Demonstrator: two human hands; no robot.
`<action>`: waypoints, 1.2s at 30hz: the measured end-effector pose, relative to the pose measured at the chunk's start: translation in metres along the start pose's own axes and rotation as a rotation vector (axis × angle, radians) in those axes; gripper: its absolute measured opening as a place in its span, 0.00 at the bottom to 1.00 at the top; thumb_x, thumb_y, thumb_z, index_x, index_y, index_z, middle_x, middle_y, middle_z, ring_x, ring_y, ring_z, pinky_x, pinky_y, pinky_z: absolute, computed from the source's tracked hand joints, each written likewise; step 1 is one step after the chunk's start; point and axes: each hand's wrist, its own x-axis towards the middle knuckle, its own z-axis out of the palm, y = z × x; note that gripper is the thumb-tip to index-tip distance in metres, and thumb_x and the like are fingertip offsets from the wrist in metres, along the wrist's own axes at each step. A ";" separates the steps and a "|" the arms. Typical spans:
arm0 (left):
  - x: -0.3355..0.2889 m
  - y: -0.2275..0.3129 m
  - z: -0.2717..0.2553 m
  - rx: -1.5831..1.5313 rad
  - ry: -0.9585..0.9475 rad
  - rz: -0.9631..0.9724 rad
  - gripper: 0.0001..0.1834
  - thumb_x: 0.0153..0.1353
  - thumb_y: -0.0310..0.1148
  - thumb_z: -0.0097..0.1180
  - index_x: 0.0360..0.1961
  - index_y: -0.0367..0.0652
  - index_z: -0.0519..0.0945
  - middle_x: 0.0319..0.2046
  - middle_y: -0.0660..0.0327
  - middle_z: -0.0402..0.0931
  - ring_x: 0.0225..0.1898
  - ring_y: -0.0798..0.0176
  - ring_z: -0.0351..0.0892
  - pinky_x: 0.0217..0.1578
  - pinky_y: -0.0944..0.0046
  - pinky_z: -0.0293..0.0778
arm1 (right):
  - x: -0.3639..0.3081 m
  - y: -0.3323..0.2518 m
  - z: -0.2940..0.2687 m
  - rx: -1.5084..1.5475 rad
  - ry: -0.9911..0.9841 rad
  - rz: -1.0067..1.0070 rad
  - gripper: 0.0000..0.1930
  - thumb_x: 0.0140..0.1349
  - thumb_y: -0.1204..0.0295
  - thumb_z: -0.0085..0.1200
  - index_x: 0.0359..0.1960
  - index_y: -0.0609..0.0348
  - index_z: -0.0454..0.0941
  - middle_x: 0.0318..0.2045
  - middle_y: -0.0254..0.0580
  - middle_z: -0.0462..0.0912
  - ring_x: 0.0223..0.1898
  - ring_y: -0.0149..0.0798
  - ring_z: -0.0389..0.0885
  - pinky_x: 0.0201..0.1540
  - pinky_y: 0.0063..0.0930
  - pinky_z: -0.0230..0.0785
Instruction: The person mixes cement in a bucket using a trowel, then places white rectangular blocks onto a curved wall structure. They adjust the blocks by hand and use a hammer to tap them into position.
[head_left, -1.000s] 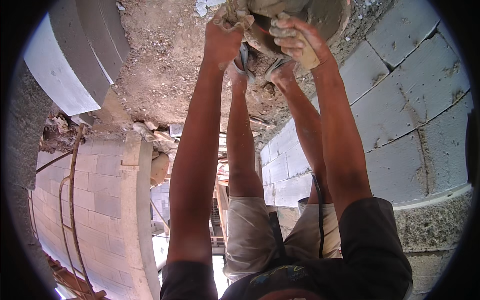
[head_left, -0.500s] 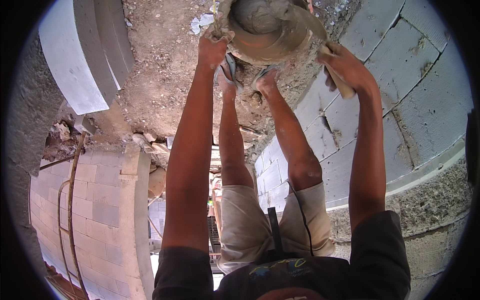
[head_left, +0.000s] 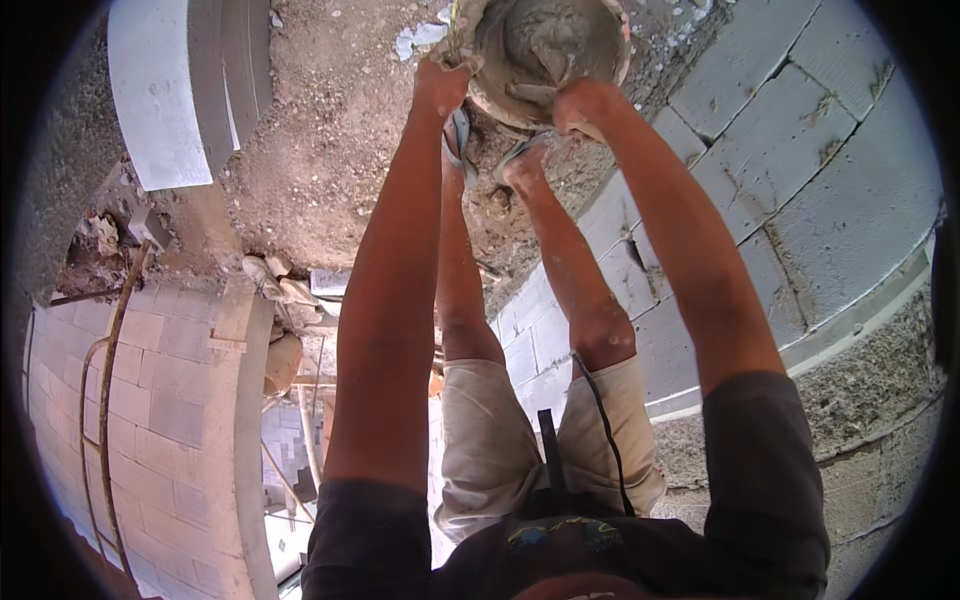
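A round bucket (head_left: 626, 50) of wet grey mortar (head_left: 545, 35) stands on the ground at the top of the view, in front of my feet. My left hand (head_left: 443, 84) is closed on the bucket's left edge. Over the near right part of the rim, my right hand (head_left: 588, 106) is closed round a trowel whose handle is mostly hidden by the fingers. Part of the trowel's blade (head_left: 536, 93) shows inside the bucket, against the mortar.
On the right rises a wall of large grey blocks (head_left: 760, 150) with open joints. A pale block (head_left: 155, 95) stands at upper left. Stony dirt (head_left: 320, 150) lies around my sandalled feet; a bent metal bar (head_left: 108, 400) leans at lower left.
My right hand has swung left and inward from beside the wall to the bucket, bringing the trowel blade down into the mortar. My left hand stays on the bucket's edge.
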 end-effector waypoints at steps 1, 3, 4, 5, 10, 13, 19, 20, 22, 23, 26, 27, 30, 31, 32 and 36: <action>0.001 0.003 0.001 0.058 0.019 -0.001 0.26 0.60 0.29 0.72 0.59 0.35 0.79 0.44 0.59 0.86 0.44 0.66 0.83 0.45 0.64 0.78 | -0.020 0.020 -0.015 -0.011 0.014 -0.008 0.19 0.46 0.68 0.62 0.42 0.61 0.87 0.42 0.56 0.88 0.42 0.53 0.88 0.44 0.44 0.80; 0.001 0.007 0.004 0.135 0.017 -0.005 0.26 0.60 0.30 0.72 0.58 0.35 0.79 0.44 0.60 0.86 0.43 0.67 0.83 0.45 0.64 0.77 | -0.053 0.052 -0.043 -0.066 0.025 0.100 0.21 0.46 0.67 0.62 0.45 0.60 0.86 0.38 0.53 0.88 0.39 0.51 0.87 0.42 0.45 0.79; 0.001 0.008 0.005 0.155 0.014 0.004 0.26 0.60 0.31 0.72 0.58 0.35 0.80 0.44 0.61 0.86 0.43 0.67 0.82 0.45 0.65 0.77 | -0.060 0.060 -0.058 0.028 0.103 0.109 0.22 0.46 0.67 0.62 0.45 0.60 0.86 0.38 0.52 0.88 0.38 0.50 0.87 0.41 0.44 0.79; 0.000 0.007 0.005 0.207 0.035 -0.057 0.25 0.60 0.31 0.71 0.58 0.35 0.80 0.44 0.61 0.86 0.42 0.67 0.82 0.45 0.65 0.77 | -0.063 0.062 -0.072 0.123 0.183 0.106 0.22 0.46 0.67 0.62 0.46 0.60 0.86 0.37 0.51 0.88 0.38 0.48 0.87 0.41 0.44 0.79; 0.005 -0.014 -0.003 0.147 0.023 0.033 0.19 0.61 0.34 0.71 0.51 0.38 0.84 0.41 0.63 0.86 0.39 0.69 0.82 0.41 0.65 0.77 | 0.006 -0.010 -0.086 -0.107 0.299 0.015 0.17 0.53 0.63 0.64 0.42 0.57 0.90 0.43 0.49 0.89 0.40 0.48 0.88 0.42 0.43 0.79; 0.010 -0.025 -0.008 0.127 -0.052 0.036 0.19 0.60 0.33 0.66 0.51 0.37 0.85 0.40 0.55 0.87 0.39 0.57 0.84 0.43 0.58 0.79 | 0.042 -0.062 -0.019 0.092 0.193 0.102 0.16 0.53 0.71 0.58 0.43 0.59 0.88 0.42 0.51 0.89 0.42 0.48 0.89 0.42 0.41 0.81; 0.011 -0.010 0.002 0.228 0.086 -0.003 0.23 0.59 0.40 0.74 0.53 0.41 0.85 0.42 0.59 0.87 0.43 0.64 0.85 0.43 0.63 0.79 | -0.016 0.003 -0.030 -0.329 -0.057 0.082 0.18 0.54 0.68 0.63 0.46 0.57 0.89 0.50 0.52 0.87 0.52 0.52 0.86 0.52 0.49 0.79; 0.007 -0.009 0.003 0.296 0.092 -0.056 0.26 0.59 0.40 0.74 0.56 0.41 0.84 0.43 0.58 0.87 0.44 0.63 0.85 0.44 0.62 0.80 | -0.028 0.020 -0.049 -0.246 -0.003 0.155 0.18 0.50 0.68 0.61 0.43 0.61 0.88 0.43 0.54 0.89 0.48 0.53 0.88 0.49 0.48 0.80; 0.006 -0.006 0.005 0.109 0.074 -0.024 0.27 0.59 0.40 0.74 0.58 0.42 0.83 0.44 0.57 0.87 0.45 0.62 0.85 0.46 0.60 0.79 | -0.035 0.038 -0.079 -0.164 -0.008 0.071 0.21 0.50 0.70 0.61 0.47 0.65 0.86 0.45 0.58 0.88 0.48 0.52 0.88 0.49 0.46 0.80; 0.005 -0.008 0.006 0.041 0.043 -0.120 0.28 0.58 0.40 0.74 0.58 0.42 0.83 0.45 0.57 0.87 0.45 0.61 0.85 0.47 0.59 0.79 | -0.028 0.040 -0.095 -0.153 0.017 0.075 0.22 0.51 0.70 0.61 0.49 0.66 0.85 0.48 0.59 0.87 0.50 0.52 0.88 0.50 0.44 0.80; 0.004 -0.017 0.002 0.303 0.073 -0.028 0.31 0.55 0.49 0.74 0.51 0.34 0.84 0.43 0.43 0.86 0.44 0.51 0.87 0.45 0.51 0.81 | 0.010 0.010 -0.072 -0.121 0.009 0.075 0.22 0.53 0.71 0.61 0.50 0.68 0.84 0.49 0.60 0.86 0.50 0.52 0.87 0.50 0.43 0.81; 0.004 -0.021 0.001 0.272 0.058 0.002 0.28 0.56 0.45 0.72 0.52 0.36 0.84 0.43 0.45 0.86 0.43 0.51 0.86 0.46 0.52 0.80 | 0.024 -0.006 -0.056 -0.115 0.049 0.085 0.22 0.53 0.70 0.61 0.50 0.67 0.84 0.49 0.60 0.87 0.50 0.52 0.88 0.50 0.43 0.81; 0.002 -0.024 0.000 0.200 0.032 -0.040 0.24 0.58 0.42 0.70 0.52 0.38 0.85 0.43 0.46 0.86 0.43 0.51 0.86 0.46 0.53 0.80 | 0.037 -0.045 0.001 -0.205 0.122 0.069 0.21 0.55 0.69 0.62 0.49 0.66 0.85 0.47 0.58 0.87 0.48 0.53 0.88 0.49 0.44 0.82; 0.000 -0.022 0.001 0.175 0.016 -0.075 0.27 0.57 0.45 0.71 0.51 0.36 0.85 0.42 0.43 0.86 0.43 0.50 0.86 0.44 0.51 0.81 | 0.030 -0.053 0.012 -0.303 0.035 0.054 0.21 0.55 0.68 0.63 0.49 0.65 0.85 0.46 0.56 0.88 0.47 0.53 0.88 0.48 0.45 0.82; 0.001 -0.018 0.002 0.153 0.005 -0.128 0.30 0.56 0.49 0.72 0.50 0.34 0.84 0.42 0.39 0.85 0.43 0.49 0.87 0.43 0.50 0.81 | 0.021 -0.053 0.007 -0.312 -0.074 0.092 0.22 0.53 0.68 0.63 0.50 0.63 0.85 0.48 0.55 0.88 0.49 0.52 0.88 0.49 0.43 0.81; 0.001 -0.001 0.006 0.284 0.081 -0.112 0.36 0.60 0.39 0.73 0.67 0.37 0.74 0.48 0.53 0.86 0.45 0.60 0.85 0.47 0.59 0.79 | -0.045 -0.017 -0.066 -0.252 -0.285 0.112 0.27 0.46 0.68 0.63 0.53 0.58 0.82 0.46 0.47 0.88 0.41 0.50 0.87 0.45 0.44 0.80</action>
